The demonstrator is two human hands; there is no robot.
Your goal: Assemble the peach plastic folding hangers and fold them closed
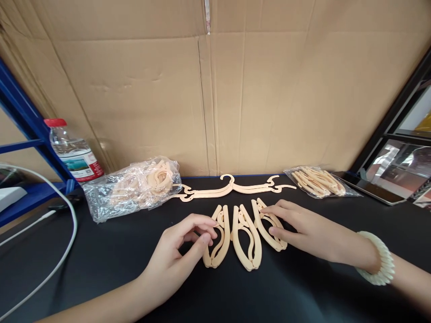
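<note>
Three cream folding hangers lie folded on the black table: a left one [226,237], a middle one [236,237] and a right one [259,217]. My left hand [183,244] is over the outer edge of the left folded hanger, fingers loosely curled, thumb a little apart, nothing visibly held. My right hand [303,229] has its thumb and fingertips on the right folded hanger, covering part of its right side. Behind them an unfolded hanger [212,193] is spread flat, its hook pointing at the cardboard wall.
A clear bag of hangers [134,190] lies at the left, touching the unfolded hanger's end. Behind it stands a water bottle [76,152]. Another bagged bundle [316,181] and a dark flat device [368,188] are at the right. A white cable [74,224] curves along the left; cardboard [151,89] closes the back.
</note>
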